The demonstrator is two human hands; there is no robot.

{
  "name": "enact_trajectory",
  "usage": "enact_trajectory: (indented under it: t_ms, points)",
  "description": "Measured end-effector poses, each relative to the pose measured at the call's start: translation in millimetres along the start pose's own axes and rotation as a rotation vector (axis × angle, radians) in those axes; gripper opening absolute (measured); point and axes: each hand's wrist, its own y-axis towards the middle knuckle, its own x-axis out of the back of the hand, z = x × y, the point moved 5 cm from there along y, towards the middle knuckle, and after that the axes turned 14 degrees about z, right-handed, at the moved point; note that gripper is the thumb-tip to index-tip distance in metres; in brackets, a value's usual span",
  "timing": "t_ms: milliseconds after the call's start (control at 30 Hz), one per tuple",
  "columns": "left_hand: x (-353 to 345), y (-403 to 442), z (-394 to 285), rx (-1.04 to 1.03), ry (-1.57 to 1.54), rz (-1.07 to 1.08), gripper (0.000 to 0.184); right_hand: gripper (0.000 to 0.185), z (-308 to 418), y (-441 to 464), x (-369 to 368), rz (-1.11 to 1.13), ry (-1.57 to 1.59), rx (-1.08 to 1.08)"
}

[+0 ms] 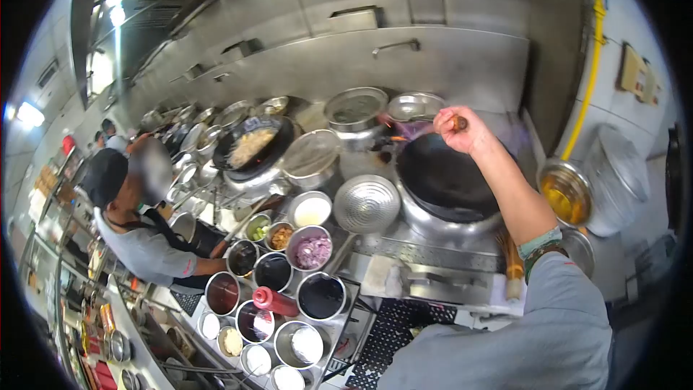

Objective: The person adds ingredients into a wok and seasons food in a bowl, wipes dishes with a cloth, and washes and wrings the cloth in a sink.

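Note:
My right hand is closed round a wooden handle, held above the far side of a large black wok. The tool's working end cannot be made out. The wok sits on a round burner, and its dark inside shows no food. Beyond my hand, a small orange flame burns by the wok's rim. A perforated metal strainer lies left of the wok, its handle pointing toward me. My left hand is out of view.
Left of the strainer stand several metal containers, one with chopped purple onion, beside a red squeeze bottle. A co-worker in a black cap works at the left, near a wok of food. A bamboo brush stands at the counter's front right.

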Motion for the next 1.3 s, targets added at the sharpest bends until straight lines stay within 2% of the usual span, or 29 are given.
enact_trajectory:
  t_ms: [67, 100, 133, 233, 333, 400, 467, 533, 567, 600, 633, 667, 767, 800, 900, 933, 967, 1033, 1100, 1167, 1200, 1267, 1300]
  points:
    - [66, -21, -64, -0.305, -0.134, -0.417, 0.044, 0.006, 5, -41, 9, -0.080, -0.045, 0.061]
    - [91, -27, -101, -0.634, 0.044, -0.595, 0.039, 0.008, 5, -58, 12, -0.129, -0.113, 0.045]
    - [111, -42, -140, -0.657, 0.068, -0.539, 0.038, 0.009, 6, -73, 13, -0.173, -0.181, 0.025]
    - [150, -67, -242, -1.022, 0.196, -0.553, 0.034, 0.010, 11, -114, 26, -0.283, -0.238, 0.000]
    - [161, -46, -320, -1.242, 0.355, -0.577, 0.036, 0.011, 22, -154, 40, -0.369, -0.418, -0.049]
    - [160, -29, -366, -1.286, 0.407, -0.580, 0.038, 0.010, 24, -182, 37, -0.434, -0.562, -0.048]
    - [156, -15, -405, -1.293, 0.456, -0.684, 0.038, 0.010, 29, -210, 39, -0.481, -0.642, -0.042]
    - [150, 1, -437, -1.354, 0.427, -0.705, 0.038, 0.010, 39, -232, 40, -0.538, -0.960, -0.067]
    - [148, 8, -450, -1.400, 0.391, -0.738, 0.039, 0.010, 37, -241, 36, -0.545, -0.953, -0.059]
    - [144, 15, -463, -1.441, 0.392, -0.750, 0.035, 0.013, 37, -251, 27, -0.605, -1.117, -0.068]
    - [140, 24, -471, -1.441, 0.397, -0.740, 0.035, 0.023, 38, -260, 19, -0.664, -1.279, -0.080]
    - [135, 35, -477, -1.414, 0.401, -0.692, 0.031, 0.023, 38, -265, 16, -0.671, -1.269, -0.079]
    - [130, 50, -484, -1.370, 0.477, -0.662, 0.023, 0.072, 47, -275, 10, -0.814, -1.685, -0.301]
    - [130, 51, -485, -1.358, 0.547, -0.684, 0.021, 0.068, 52, -275, 11, -0.868, -1.852, -0.315]
    - [130, 42, -486, -1.384, 0.524, -0.662, 0.019, 0.067, 56, -250, -3, -0.825, -1.964, -0.284]
    - [132, 41, -488, -1.379, 0.513, -0.638, 0.018, 0.064, 68, -238, 7, -0.733, -1.995, -0.164]
    - [132, 39, -489, -1.363, 0.507, -0.646, 0.018, 0.064, 76, -223, 15, -0.715, -1.996, -0.176]
    - [132, 37, -491, -1.347, 0.525, -0.663, 0.019, 0.063, 86, -181, 20, -0.557, -1.765, -0.154]
    - [132, 40, -490, -1.308, 0.506, -0.675, 0.018, 0.063, 88, -133, 19, -0.494, -1.723, -0.190]
    - [134, 35, -488, -1.221, 0.526, -0.557, 0.025, 0.063, 92, -72, 30, -0.364, -1.647, -0.172]
    - [140, 28, -482, -1.190, 0.509, -0.587, 0.025, 0.063, 87, -41, 31, -0.323, -1.654, -0.197]
    - [145, -2, -464, -1.296, 0.481, -0.811, 0.042, 0.043, 80, 16, 34, -0.366, -1.682, -0.124]
    - [146, -9, -450, -1.257, 0.470, -0.837, 0.042, 0.043, 81, 45, 43, -0.325, -1.683, -0.152]
